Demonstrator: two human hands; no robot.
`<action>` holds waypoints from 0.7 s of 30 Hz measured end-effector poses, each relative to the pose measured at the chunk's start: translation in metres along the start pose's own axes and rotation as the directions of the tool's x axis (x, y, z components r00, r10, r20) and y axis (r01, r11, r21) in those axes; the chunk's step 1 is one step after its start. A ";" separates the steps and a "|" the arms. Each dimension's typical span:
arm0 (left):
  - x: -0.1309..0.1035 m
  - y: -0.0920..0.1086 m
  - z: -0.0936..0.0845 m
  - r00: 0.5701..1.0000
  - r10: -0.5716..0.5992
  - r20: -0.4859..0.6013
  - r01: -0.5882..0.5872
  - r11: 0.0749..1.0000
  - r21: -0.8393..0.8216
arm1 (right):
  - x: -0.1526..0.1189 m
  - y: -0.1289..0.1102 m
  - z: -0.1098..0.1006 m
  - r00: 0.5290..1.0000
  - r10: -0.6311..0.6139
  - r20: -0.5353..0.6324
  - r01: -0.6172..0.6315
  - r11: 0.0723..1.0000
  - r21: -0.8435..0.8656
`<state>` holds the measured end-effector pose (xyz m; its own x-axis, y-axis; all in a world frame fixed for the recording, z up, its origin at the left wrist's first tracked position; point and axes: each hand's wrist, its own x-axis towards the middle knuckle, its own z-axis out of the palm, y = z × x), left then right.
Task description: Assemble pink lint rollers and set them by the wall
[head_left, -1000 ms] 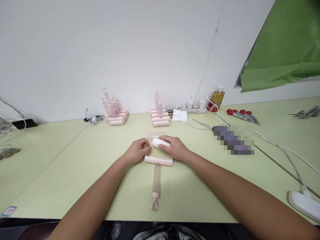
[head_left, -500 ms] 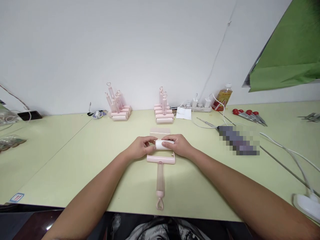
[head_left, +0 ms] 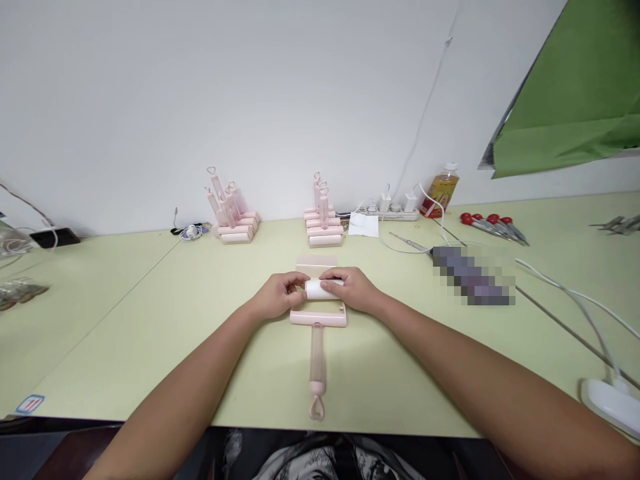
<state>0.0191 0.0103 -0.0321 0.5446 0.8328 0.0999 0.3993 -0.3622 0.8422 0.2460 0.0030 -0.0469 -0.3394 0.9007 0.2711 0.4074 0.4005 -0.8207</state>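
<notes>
A pink lint roller frame (head_left: 317, 319) lies flat on the pale green table (head_left: 150, 313), its long handle (head_left: 317, 363) pointing toward me and ending in a heart-shaped loop. A small white roll (head_left: 317, 289) sits level in the frame's head. My left hand (head_left: 277, 296) pinches the roll's left end. My right hand (head_left: 349, 289) covers its right end with the fingers over the top. A pink cover piece (head_left: 316, 265) lies just beyond the hands.
Two stacks of pink rollers (head_left: 234, 220) (head_left: 323, 225) stand near the wall. To the right are a power strip (head_left: 390, 212), a white paper (head_left: 363, 226), a bottle (head_left: 442, 190), red-handled tools (head_left: 487, 224), white cables (head_left: 565, 293) and a white object (head_left: 609, 403). Green sheeting (head_left: 570, 100) hangs upper right.
The white roll has gone from a tilt in my right hand to lying level in the frame's head. My left hand has closed in on its left end.
</notes>
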 end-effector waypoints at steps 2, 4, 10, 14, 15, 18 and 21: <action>0.001 -0.001 0.000 1.000 -0.018 -0.016 0.018 1.000 -0.003 | 0.000 0.001 0.002 1.000 0.007 -0.022 -0.007 1.000 0.005; 0.002 0.000 -0.001 0.999 -0.053 -0.011 0.053 0.999 -0.012 | 0.000 0.001 0.003 0.999 0.020 -0.044 -0.020 1.000 0.012; 0.001 0.001 -0.006 0.997 -0.082 -0.005 0.082 0.995 0.057 | 0.001 0.001 0.005 0.996 0.050 -0.075 -0.051 0.999 -0.007; 0.001 0.000 -0.009 0.995 -0.096 -0.032 0.099 0.990 0.098 | 0.002 0.002 0.006 0.994 0.061 -0.085 -0.062 0.998 -0.003; 0.001 0.000 -0.009 0.995 -0.092 -0.039 0.096 0.990 0.107 | 0.002 0.002 0.006 0.994 0.064 -0.092 -0.064 0.998 0.004; 0.001 0.001 -0.009 0.995 -0.084 -0.047 0.089 0.989 0.118 | 0.004 0.004 0.006 0.987 0.088 -0.136 -0.082 0.996 0.046; 0.001 0.002 -0.010 0.993 -0.103 -0.052 0.109 0.986 0.127 | 0.007 0.008 0.005 0.967 0.141 -0.214 -0.120 0.987 0.110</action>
<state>0.0136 0.0146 -0.0251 0.4613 0.8864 0.0396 0.5468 -0.3192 0.7741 0.2425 0.0113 -0.0547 -0.0888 0.9631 0.2540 0.3494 0.2689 -0.8976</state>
